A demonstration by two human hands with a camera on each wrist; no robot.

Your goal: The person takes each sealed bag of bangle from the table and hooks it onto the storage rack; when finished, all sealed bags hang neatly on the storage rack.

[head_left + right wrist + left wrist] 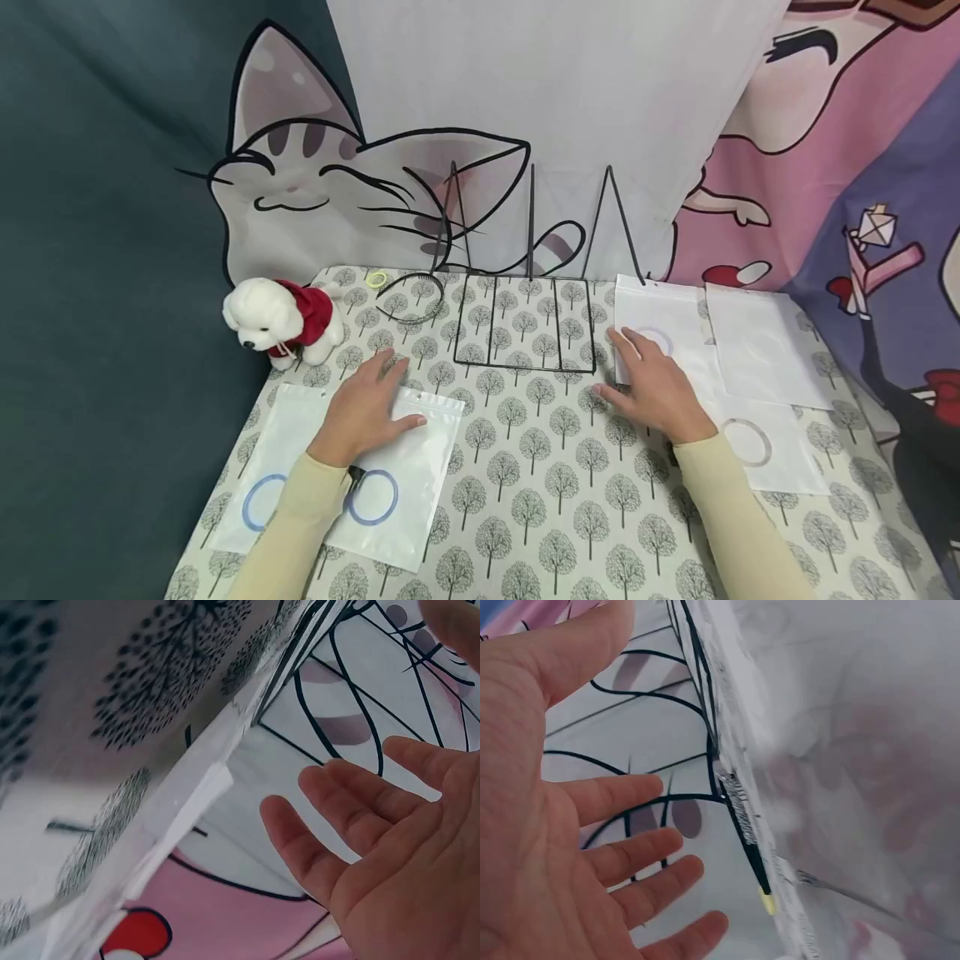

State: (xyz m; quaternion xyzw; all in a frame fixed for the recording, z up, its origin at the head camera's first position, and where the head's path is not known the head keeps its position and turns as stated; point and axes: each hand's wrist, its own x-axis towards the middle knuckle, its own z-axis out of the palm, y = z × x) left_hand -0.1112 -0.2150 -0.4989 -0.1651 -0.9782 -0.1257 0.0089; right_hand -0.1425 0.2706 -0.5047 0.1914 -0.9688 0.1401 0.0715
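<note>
My left hand [367, 412], fingers spread and holding nothing, is over two overlapping white zip bags, a left one [296, 417] and a right one [438, 429]. Each bag bears a blue ring shape. In the left wrist view the palm [517, 825] and loosely bent fingers have nothing between them. On the other side, my right hand [652, 387] also holds nothing, its fingers stretched toward the left edge of a white zip bag [660, 296]. The right wrist view shows that palm [412, 885] bare. Whether either hand touches a bag, I cannot tell.
A black wire rack [491, 321] with upright triangular dividers stands at the back centre. Left of it lie a black headband [442, 287] and a small yellow ring [377, 279]. A white plush dog [255, 312] in red sits at the left edge. More white bags [772, 342] lie right.
</note>
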